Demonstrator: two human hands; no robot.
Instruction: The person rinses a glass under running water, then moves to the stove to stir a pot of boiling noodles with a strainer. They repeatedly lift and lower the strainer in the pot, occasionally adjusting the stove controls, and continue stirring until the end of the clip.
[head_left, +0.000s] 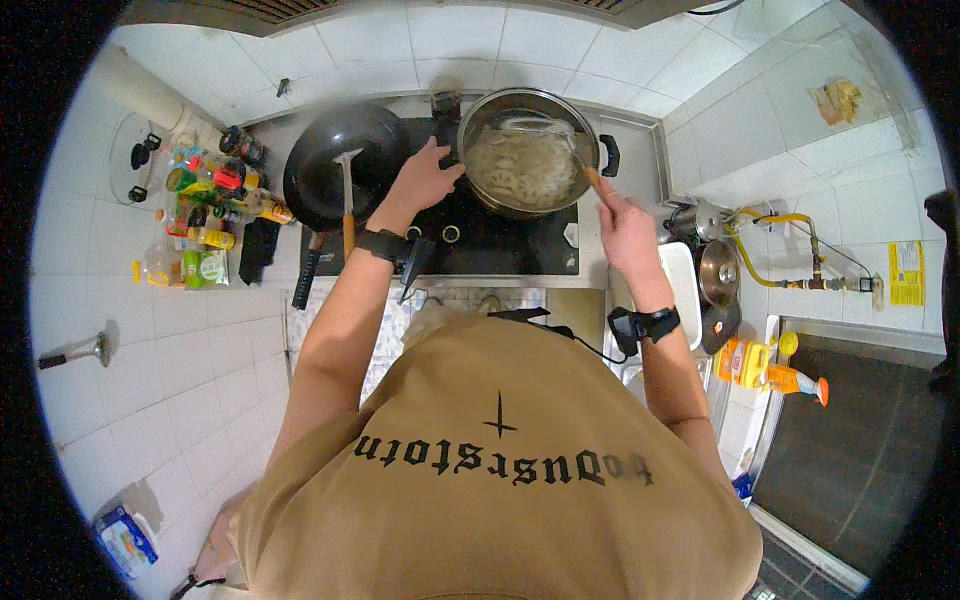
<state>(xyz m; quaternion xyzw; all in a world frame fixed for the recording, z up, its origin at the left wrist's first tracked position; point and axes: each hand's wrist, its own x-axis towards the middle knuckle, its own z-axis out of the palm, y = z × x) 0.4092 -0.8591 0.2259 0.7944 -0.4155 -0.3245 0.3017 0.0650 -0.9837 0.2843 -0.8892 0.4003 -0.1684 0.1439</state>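
Note:
A steel pot (525, 208) stands on the right of the black cooktop (495, 255), holding cloudy liquid with pale pieces in it. My right hand (628, 232) grips the wooden handle (592, 178) of a utensil whose far end reaches into the pot; that end is hard to make out. At the pot's left side is my left hand (426, 178), fingers spread near its side handle; whether they touch it cannot be told. To the left, a black wok (315, 172) carries a metal spatula (347, 180) with a wooden handle, lying across it close to my left forearm.
Bottles and seasoning packets (206, 259) crowd the counter at the left. Right of the cooktop are a white tray (686, 292), a lidded pan (718, 271) and yellow and orange cleaner bottles (742, 364). A yellow gas hose (750, 266) runs along the right wall.

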